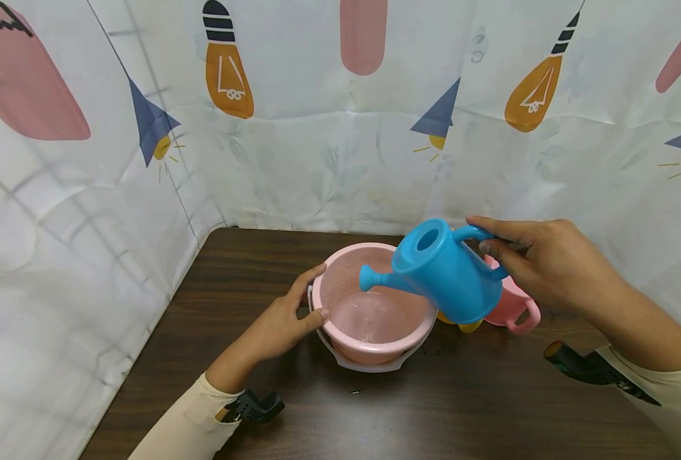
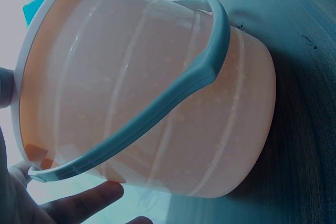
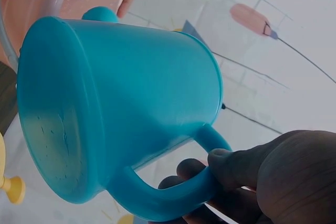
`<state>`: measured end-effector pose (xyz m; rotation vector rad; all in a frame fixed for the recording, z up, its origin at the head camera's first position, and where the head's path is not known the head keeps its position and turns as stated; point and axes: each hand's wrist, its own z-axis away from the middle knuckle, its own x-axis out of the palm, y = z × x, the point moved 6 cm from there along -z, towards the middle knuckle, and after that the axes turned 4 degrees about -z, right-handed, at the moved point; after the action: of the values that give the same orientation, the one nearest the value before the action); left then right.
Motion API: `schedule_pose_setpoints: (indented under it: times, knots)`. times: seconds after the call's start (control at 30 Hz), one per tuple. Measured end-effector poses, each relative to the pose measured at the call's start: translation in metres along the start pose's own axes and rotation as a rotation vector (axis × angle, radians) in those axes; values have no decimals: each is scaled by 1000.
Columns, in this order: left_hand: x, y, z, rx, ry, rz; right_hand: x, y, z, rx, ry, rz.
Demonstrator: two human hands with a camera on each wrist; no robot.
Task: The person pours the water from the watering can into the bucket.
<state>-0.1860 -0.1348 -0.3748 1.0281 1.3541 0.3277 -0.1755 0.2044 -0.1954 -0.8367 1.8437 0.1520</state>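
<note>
My right hand [image 1: 553, 255] holds a blue watering can [image 1: 452, 281] by its loop handle, fingers curled round it in the right wrist view. The can is tilted, with its sprinkler head [image 1: 368, 278] over the opening of a pink bucket [image 1: 375, 345]. Drops of water cling to the can's base [image 3: 58, 124]. On the bucket's left side my left hand [image 1: 281, 324] grips the rim, thumb and fingers at its edge. The bucket stands upright with a little water low inside, and its bail handle [image 2: 157, 109] hangs down along the outer wall.
Behind the watering can stand a pink cup-like vessel with a handle [image 1: 526, 317] and a yellow object, seen with a flared spout [image 3: 14, 189] in the right wrist view. The dark wooden table [image 1: 432, 409] meets a printed white curtain [image 1: 317, 172] at the back and left.
</note>
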Motion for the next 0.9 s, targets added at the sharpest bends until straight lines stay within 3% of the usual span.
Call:
schedule_pose_setpoints:
  times: [0.9]
  knots:
    - [0,-1,0,-10,2,-13,1,-3,-3,-31,10,8]
